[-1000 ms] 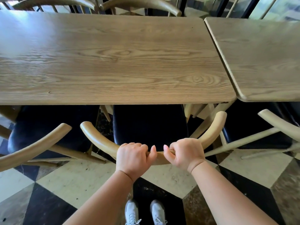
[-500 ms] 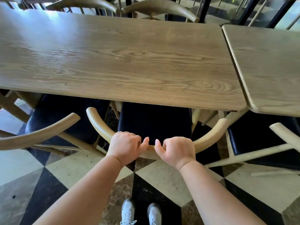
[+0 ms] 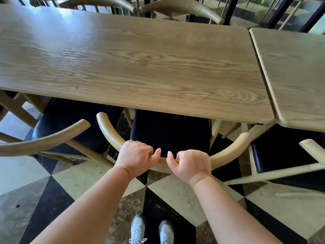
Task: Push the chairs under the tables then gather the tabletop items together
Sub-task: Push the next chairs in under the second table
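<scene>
A chair with a curved light-wood back rail and a black seat stands in front of me, its seat partly under the long wooden table. My left hand and my right hand both grip the middle of that back rail, side by side with thumbs nearly touching. No loose items show on the tabletop.
A second chair sits to the left and a third to the right, both partly under tables. A second wooden table abuts on the right. More chair backs line the far side. The floor has black and cream tiles.
The chair has slid forward, so more of its black seat lies under the table edge. My hands kept their grip on the rail, and my view shifted left.
</scene>
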